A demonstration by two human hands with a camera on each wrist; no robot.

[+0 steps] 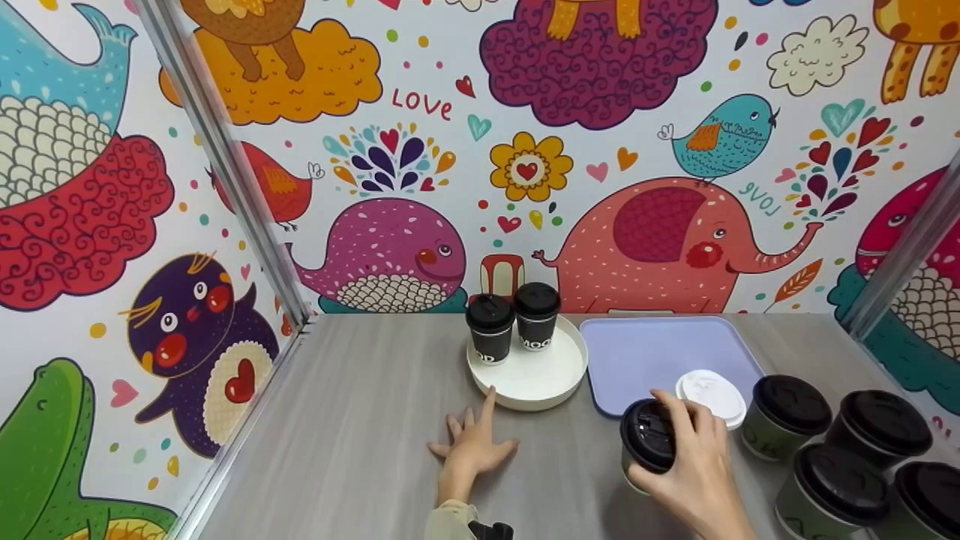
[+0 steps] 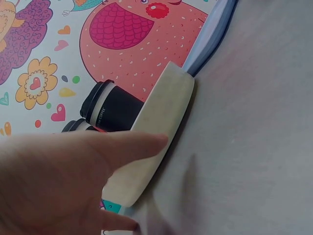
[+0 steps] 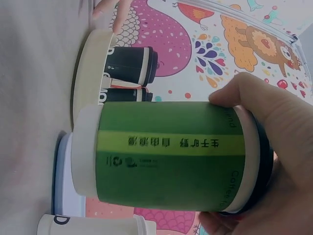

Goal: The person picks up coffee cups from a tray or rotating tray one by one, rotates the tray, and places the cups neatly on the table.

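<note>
My right hand (image 1: 697, 457) grips a green paper coffee cup (image 3: 166, 156) with a black lid, its fingers and thumb around the lid end. The cup is held upright in front of the lavender tray (image 1: 667, 352). My left hand (image 1: 475, 448) is spread with fingers extended, low over the table. Its index fingertip is right at the rim of a round cream dish (image 1: 536, 386). Two black cups with black lids, one at the left (image 1: 490, 330) and one behind it (image 1: 537, 315), stand in that dish.
A white-lidded cup (image 1: 711, 397) stands by the tray's front right corner. Several green cups with black lids, among them a near one (image 1: 832, 491), crowd the table's right side. Cartoon-printed walls (image 1: 420, 90) with metal corner posts enclose the grey table (image 1: 337, 435).
</note>
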